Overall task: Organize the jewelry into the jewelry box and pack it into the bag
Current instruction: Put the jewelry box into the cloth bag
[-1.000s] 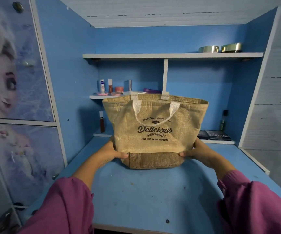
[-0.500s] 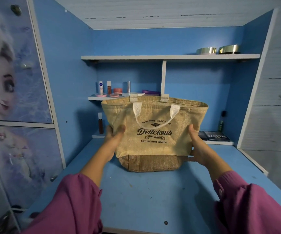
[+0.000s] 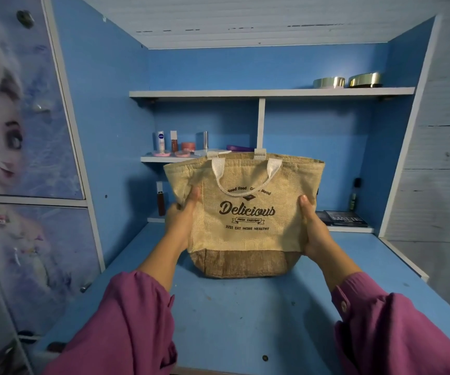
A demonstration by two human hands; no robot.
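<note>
I've got the bag (image 3: 245,212) upright in the middle of the blue worktop (image 3: 245,320), my left hand (image 3: 182,220) gripping its left side with the thumb pressed onto the front cloth, my right hand (image 3: 313,226) clasping the right side, thumb on the front. The white handle (image 3: 245,180) hangs down over the printed front, and I can't see into the bag from here. Behind it, small cosmetics (image 3: 173,143) stand on the left shelf (image 3: 169,159) and a dark palette (image 3: 345,218) lies low at right.
</note>
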